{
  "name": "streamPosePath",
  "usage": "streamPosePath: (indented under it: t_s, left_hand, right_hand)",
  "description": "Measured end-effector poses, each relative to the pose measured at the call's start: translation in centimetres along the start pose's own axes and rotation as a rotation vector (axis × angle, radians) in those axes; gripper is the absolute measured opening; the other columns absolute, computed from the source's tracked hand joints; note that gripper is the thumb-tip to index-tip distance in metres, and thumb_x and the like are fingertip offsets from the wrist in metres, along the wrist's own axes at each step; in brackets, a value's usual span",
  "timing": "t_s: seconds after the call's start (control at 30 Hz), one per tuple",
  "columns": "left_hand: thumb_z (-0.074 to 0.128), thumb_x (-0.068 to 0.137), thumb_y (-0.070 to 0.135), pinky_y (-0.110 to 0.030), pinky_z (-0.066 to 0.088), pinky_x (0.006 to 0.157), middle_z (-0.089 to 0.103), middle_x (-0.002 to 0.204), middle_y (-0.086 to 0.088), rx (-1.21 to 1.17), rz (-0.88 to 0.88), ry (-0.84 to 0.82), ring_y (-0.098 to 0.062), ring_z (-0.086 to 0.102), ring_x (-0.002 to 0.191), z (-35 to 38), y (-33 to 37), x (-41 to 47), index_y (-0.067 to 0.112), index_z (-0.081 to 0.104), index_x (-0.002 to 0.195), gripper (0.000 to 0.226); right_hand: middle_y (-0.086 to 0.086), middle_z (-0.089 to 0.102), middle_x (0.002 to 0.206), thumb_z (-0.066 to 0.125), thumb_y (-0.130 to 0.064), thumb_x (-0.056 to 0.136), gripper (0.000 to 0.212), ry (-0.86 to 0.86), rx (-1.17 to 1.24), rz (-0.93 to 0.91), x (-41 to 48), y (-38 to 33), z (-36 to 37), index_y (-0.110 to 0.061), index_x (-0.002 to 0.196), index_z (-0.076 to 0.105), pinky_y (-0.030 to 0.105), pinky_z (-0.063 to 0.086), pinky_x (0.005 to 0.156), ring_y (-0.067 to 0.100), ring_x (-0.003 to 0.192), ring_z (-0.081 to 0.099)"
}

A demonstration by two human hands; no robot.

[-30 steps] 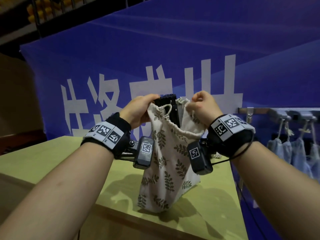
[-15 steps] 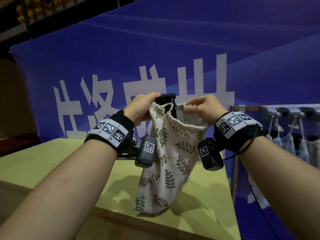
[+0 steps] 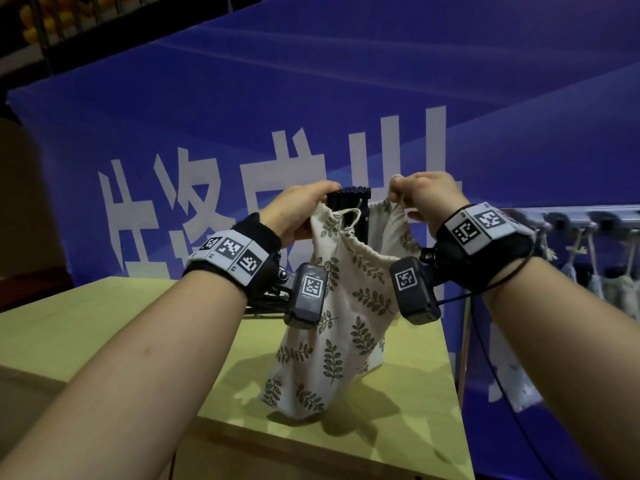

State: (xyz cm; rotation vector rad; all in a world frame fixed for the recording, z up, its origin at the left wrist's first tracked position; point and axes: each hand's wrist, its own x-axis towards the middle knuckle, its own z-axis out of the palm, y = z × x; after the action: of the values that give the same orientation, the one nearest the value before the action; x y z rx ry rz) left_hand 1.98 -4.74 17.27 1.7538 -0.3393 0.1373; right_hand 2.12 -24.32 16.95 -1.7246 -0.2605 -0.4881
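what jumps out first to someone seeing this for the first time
Centre frame, a cream leaf-print drawstring bag stands on the yellow-green table, a ribbed black object poking out of its mouth. The left hand and the right hand grip the bag's rim on either side, each wrist in a black band with square coded markers. Behind it all hangs a big blue banner with white characters.

Counted: 2 hands (image 3: 298, 213) (image 3: 429, 199), 2 wristbands (image 3: 228, 251) (image 3: 481, 226), 1 leaf-print bag (image 3: 346, 323), 1 black block (image 3: 349, 199) and 1 table (image 3: 104, 323).
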Motion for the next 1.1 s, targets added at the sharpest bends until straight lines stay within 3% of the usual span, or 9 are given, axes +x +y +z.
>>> streamPosePath:
  t_s: [0.23, 0.37, 0.43, 0.5, 0.67, 0.77, 0.9, 1.0, 1.1]
  left_hand:
    - [0.057, 0.093, 0.033, -0.023, 0.052, 0.055, 0.067, 0.078, -0.003, 0.034, -0.048, -0.049, -0.014, 0.063, 0.064, 0.9, 0.6, 0.1, 0.014, 0.066, 0.097, 0.021]
    - [0.057, 0.093, 0.034, -0.022, 0.052, 0.056, 0.062, 0.073, -0.002, 0.062, -0.06, -0.036, -0.012, 0.06, 0.058, 1.2, 0.9, 0.0, 0.013, 0.063, 0.093, 0.022]
    - [0.058, 0.093, 0.033, -0.024, 0.053, 0.06, 0.063, 0.072, -0.001, 0.058, -0.065, -0.027, -0.012, 0.061, 0.059, 1.4, 1.0, 0.1, 0.013, 0.063, 0.097, 0.021]
    - [0.058, 0.093, 0.032, -0.025, 0.054, 0.061, 0.064, 0.069, 0.0, 0.056, -0.071, -0.008, -0.011, 0.062, 0.057, 1.7, 1.1, 0.1, 0.013, 0.063, 0.096, 0.02]
    - [0.058, 0.093, 0.029, -0.026, 0.055, 0.062, 0.064, 0.062, 0.002, 0.044, -0.075, 0.024, -0.011, 0.062, 0.054, 2.1, 1.1, 0.1, 0.013, 0.062, 0.091, 0.017]
    - [0.058, 0.092, 0.028, -0.025, 0.053, 0.057, 0.06, 0.059, 0.001, 0.038, -0.073, 0.032, -0.01, 0.057, 0.049, 2.3, 1.1, 0.3, 0.012, 0.061, 0.092, 0.016]
    - [0.059, 0.089, 0.027, -0.026, 0.054, 0.06, 0.064, 0.068, -0.001, 0.084, -0.064, 0.032, -0.014, 0.061, 0.062, 2.6, 1.3, 0.6, 0.011, 0.066, 0.098, 0.019]
    - [0.061, 0.089, 0.03, -0.027, 0.055, 0.063, 0.067, 0.071, -0.001, 0.11, -0.071, 0.032, -0.013, 0.064, 0.065, 2.6, 1.3, 0.8, 0.012, 0.067, 0.098, 0.02]
    - [0.061, 0.089, 0.033, -0.023, 0.037, 0.052, 0.05, 0.058, 0.004, 0.163, -0.077, 0.019, -0.01, 0.044, 0.052, 2.4, 1.4, 0.4, 0.019, 0.06, 0.08, 0.016]
  right_hand:
    - [-0.002, 0.062, 0.068, 0.05, -0.019, 0.097, 0.021, -0.006, 0.241, 0.019, -0.9, -2.3, -0.2, -0.015, 0.078, 0.058, 0.028, 0.04, 0.068, 0.012, 0.066, 0.052]
    - [0.0, 0.062, 0.065, 0.047, -0.01, 0.096, 0.019, -0.045, 0.126, -0.084, -1.5, -2.1, -0.1, -0.011, 0.08, 0.057, 0.027, 0.043, 0.067, 0.012, 0.062, 0.054]
    - [0.002, 0.06, 0.062, 0.048, -0.004, 0.094, 0.007, -0.09, 0.108, -0.097, -1.6, -1.8, -0.1, -0.008, 0.099, 0.051, 0.032, 0.046, 0.07, 0.015, 0.059, 0.055]
    - [0.004, 0.058, 0.064, 0.045, 0.0, 0.094, 0.024, -0.124, 0.111, -0.091, -1.8, -1.7, -0.4, -0.012, 0.114, 0.041, 0.034, 0.047, 0.067, 0.017, 0.056, 0.055]
    - [0.006, 0.062, 0.069, 0.048, 0.007, 0.085, 0.024, -0.159, -0.11, -0.177, -2.6, -1.9, -1.1, -0.012, 0.076, 0.06, 0.015, 0.038, 0.047, 0.008, 0.05, 0.051]
    - [0.0, 0.062, 0.066, 0.064, -0.006, 0.08, 0.009, -0.135, -0.185, -0.168, -2.9, -1.4, -1.2, -0.009, 0.072, 0.065, 0.015, 0.039, 0.05, 0.005, 0.053, 0.052]
    - [0.0, 0.057, 0.061, 0.077, -0.027, 0.075, 0.025, -0.172, -0.338, -0.18, -2.8, -1.3, -0.9, -0.011, 0.069, 0.059, 0.019, 0.041, 0.053, 0.009, 0.054, 0.052]
    - [-0.001, 0.056, 0.057, 0.074, -0.013, 0.077, 0.025, -0.199, -0.433, -0.172, -2.8, -2.0, -1.1, -0.013, 0.062, 0.055, 0.01, 0.04, 0.043, 0.006, 0.05, 0.051]
    - [0.003, 0.056, 0.062, 0.066, -0.001, 0.081, 0.026, -0.176, -0.233, -0.146, -2.8, -2.5, -1.9, -0.013, 0.063, 0.051, 0.01, 0.037, 0.04, 0.006, 0.049, 0.052]
